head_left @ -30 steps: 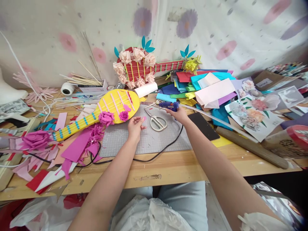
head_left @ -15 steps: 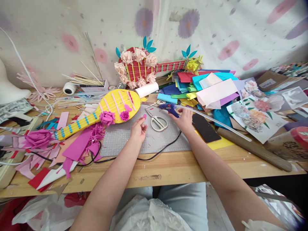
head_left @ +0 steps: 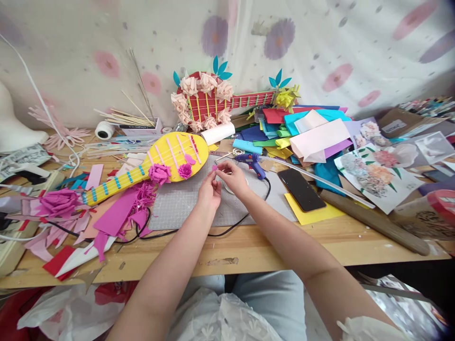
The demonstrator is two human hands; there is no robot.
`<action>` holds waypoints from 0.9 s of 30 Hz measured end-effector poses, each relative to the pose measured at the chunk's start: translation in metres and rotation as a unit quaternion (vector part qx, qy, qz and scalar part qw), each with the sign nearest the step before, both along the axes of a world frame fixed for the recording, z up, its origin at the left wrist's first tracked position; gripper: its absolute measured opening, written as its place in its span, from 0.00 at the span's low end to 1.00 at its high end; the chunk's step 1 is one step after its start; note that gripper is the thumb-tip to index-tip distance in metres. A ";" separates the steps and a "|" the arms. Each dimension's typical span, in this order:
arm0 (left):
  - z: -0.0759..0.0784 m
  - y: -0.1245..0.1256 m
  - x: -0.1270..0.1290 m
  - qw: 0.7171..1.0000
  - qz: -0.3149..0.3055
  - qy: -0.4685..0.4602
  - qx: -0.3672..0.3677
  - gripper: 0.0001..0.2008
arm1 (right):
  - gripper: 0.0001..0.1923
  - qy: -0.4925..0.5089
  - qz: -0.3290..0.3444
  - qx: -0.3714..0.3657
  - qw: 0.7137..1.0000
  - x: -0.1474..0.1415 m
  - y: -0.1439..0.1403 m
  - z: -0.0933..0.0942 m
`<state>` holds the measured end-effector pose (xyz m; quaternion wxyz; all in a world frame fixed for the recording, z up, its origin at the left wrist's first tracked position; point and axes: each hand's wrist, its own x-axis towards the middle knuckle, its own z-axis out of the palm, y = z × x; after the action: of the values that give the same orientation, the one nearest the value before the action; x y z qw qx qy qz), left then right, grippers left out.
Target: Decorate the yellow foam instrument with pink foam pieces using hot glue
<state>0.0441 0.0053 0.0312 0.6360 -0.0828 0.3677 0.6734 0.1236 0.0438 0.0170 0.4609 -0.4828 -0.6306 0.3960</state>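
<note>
Above the grey cutting mat (head_left: 177,208), my left hand (head_left: 209,192) pinches a small magenta paper petal (head_left: 214,167) between thumb and forefinger. My right hand (head_left: 232,177) meets it there, its thumb and forefinger closed at the petal's edge. Under the right hand lie scissors, mostly hidden. A blue glue gun (head_left: 251,163) with a long clear glue stick (head_left: 320,179) rests just beyond that hand. To the left is a yellow paper lute (head_left: 167,156) with pink strips, magenta roses (head_left: 159,174) and a loose-looking magenta petal (head_left: 189,159) on its body.
A black phone (head_left: 301,189) lies on yellow paper at right, beside a wooden stick (head_left: 377,222). Coloured paper (head_left: 316,137) is piled behind. A red flowered instrument (head_left: 206,102) leans on the back curtain. Magenta scraps (head_left: 115,215) and a black cord (head_left: 227,233) cover the left and front.
My right hand has let go of the glue gun, now lying on the table, and moved left to the petal in my left hand. My left hand has shifted slightly.
</note>
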 end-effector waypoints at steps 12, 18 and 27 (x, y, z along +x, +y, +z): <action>-0.007 -0.010 -0.007 0.995 -0.042 0.093 0.004 0.08 | 0.10 0.138 0.030 -0.109 0.984 -0.004 0.003 0.011; -0.004 -0.011 -0.010 0.974 -0.011 0.225 0.024 0.13 | 0.08 0.126 0.095 -0.173 0.972 0.005 0.004 0.020; -0.005 -0.008 -0.011 0.967 0.040 0.248 0.036 0.14 | 0.13 0.140 0.120 -0.210 0.960 0.001 -0.003 0.016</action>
<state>0.0331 -0.0025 0.0259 0.5002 0.0952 0.4854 0.7107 0.1244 0.0411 0.0333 0.3818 -0.4293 -0.5160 0.6354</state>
